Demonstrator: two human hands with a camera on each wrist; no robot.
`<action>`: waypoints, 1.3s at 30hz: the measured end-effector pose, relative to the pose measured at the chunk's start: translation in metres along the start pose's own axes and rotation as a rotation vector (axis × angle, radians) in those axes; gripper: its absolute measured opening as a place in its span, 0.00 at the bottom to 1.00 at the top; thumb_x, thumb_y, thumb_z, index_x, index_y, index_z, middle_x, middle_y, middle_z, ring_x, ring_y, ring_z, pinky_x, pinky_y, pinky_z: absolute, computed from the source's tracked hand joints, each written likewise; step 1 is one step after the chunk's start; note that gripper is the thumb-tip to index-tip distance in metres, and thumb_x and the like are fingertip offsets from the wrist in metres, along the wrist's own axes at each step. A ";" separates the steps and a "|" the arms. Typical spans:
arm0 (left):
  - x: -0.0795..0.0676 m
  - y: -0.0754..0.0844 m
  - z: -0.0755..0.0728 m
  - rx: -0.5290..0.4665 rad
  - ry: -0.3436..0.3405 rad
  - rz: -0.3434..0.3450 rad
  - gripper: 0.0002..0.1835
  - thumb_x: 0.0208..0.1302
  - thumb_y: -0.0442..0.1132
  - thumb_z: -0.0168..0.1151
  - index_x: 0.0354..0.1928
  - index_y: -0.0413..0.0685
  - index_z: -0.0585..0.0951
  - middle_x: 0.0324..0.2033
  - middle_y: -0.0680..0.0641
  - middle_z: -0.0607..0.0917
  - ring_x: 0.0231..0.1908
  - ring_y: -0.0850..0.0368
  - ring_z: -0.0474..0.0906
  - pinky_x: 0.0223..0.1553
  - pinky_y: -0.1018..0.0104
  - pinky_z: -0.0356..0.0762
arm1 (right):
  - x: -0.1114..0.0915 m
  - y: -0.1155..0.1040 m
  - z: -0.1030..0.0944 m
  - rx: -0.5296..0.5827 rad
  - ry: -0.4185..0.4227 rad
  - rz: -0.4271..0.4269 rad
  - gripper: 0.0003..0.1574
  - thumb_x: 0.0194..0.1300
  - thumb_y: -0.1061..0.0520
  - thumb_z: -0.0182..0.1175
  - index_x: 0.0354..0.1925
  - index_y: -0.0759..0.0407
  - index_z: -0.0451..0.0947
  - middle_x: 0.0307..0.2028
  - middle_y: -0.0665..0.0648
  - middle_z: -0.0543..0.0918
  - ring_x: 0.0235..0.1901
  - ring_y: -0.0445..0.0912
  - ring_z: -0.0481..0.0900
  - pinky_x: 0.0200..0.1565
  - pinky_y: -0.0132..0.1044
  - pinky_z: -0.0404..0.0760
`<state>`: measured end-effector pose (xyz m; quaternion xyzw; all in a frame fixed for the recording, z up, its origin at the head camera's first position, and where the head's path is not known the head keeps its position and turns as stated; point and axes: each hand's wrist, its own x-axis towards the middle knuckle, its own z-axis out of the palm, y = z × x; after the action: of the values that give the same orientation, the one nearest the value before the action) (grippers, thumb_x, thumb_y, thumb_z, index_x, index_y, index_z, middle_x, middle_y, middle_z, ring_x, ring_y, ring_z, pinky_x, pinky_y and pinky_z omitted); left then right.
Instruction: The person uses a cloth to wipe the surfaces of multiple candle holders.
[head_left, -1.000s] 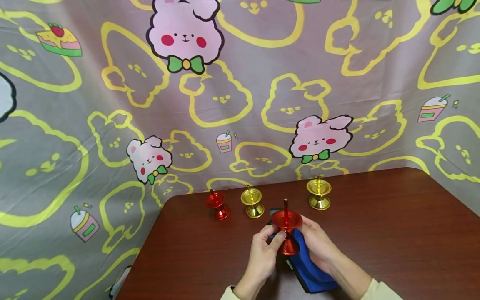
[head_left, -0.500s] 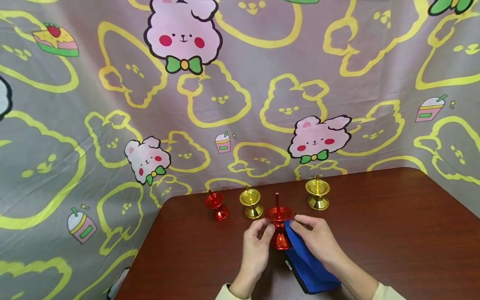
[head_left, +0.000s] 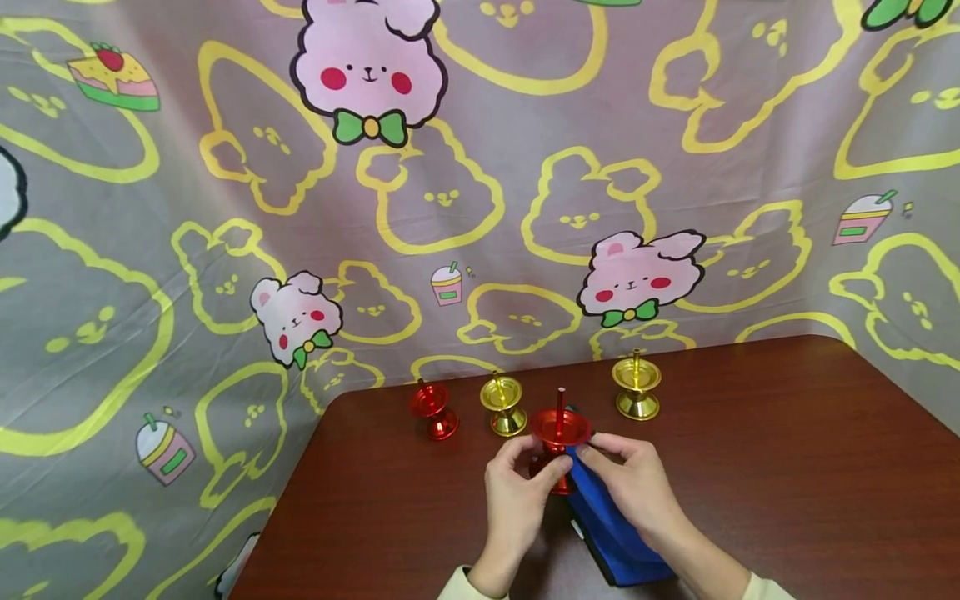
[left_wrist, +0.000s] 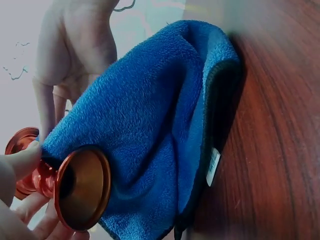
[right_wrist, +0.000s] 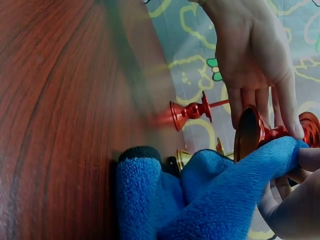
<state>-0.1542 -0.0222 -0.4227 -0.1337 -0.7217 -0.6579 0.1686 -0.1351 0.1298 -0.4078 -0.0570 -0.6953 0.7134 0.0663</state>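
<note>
My left hand [head_left: 517,497] grips a shiny red candle holder [head_left: 561,427] by its narrow stem, upright above the table, its pin pointing up. My right hand [head_left: 637,487] pinches one corner of a blue cloth [head_left: 617,542] against the stem, just under the dish. From there the cloth hangs down to the table; its dark hem and small white tag show in the left wrist view. That view also shows the hollow underside of the holder's base [left_wrist: 86,187]. In the right wrist view the cloth [right_wrist: 215,200] runs up to the stem between thumb and fingers.
Behind the hands stand another red candle holder [head_left: 434,410], a gold candle holder [head_left: 505,406] beside it, and a second gold holder [head_left: 637,390] farther right. The brown wooden table [head_left: 765,467] ends at a patterned curtain [head_left: 480,200] behind and at the sides.
The held candle holder has shifted a little left and up. My right hand has brought the cloth's corner up onto the stem, and the left thumb now lies across the stem.
</note>
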 end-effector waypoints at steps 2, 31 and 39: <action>0.000 0.000 0.001 -0.006 0.009 -0.013 0.13 0.50 0.36 0.80 0.37 0.43 0.86 0.31 0.47 0.86 0.31 0.57 0.80 0.33 0.65 0.79 | -0.001 0.000 0.001 0.002 0.006 0.004 0.14 0.66 0.62 0.66 0.49 0.68 0.85 0.42 0.59 0.88 0.34 0.40 0.82 0.34 0.32 0.79; -0.006 -0.005 0.002 -0.059 -0.179 -0.125 0.13 0.70 0.36 0.62 0.52 0.38 0.86 0.43 0.48 0.80 0.49 0.57 0.74 0.52 0.66 0.70 | 0.009 0.011 -0.003 0.172 -0.036 0.113 0.12 0.73 0.67 0.52 0.47 0.71 0.80 0.40 0.53 0.81 0.45 0.43 0.75 0.48 0.31 0.74; 0.003 -0.007 -0.001 -0.089 -0.116 -0.132 0.15 0.71 0.34 0.60 0.55 0.33 0.78 0.41 0.43 0.83 0.41 0.57 0.77 0.43 0.69 0.75 | 0.009 0.007 -0.006 0.169 -0.057 0.134 0.16 0.70 0.64 0.61 0.53 0.71 0.80 0.38 0.55 0.85 0.36 0.42 0.81 0.38 0.33 0.81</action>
<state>-0.1597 -0.0235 -0.4279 -0.1310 -0.7074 -0.6903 0.0765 -0.1430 0.1373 -0.4152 -0.0772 -0.6289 0.7736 0.0033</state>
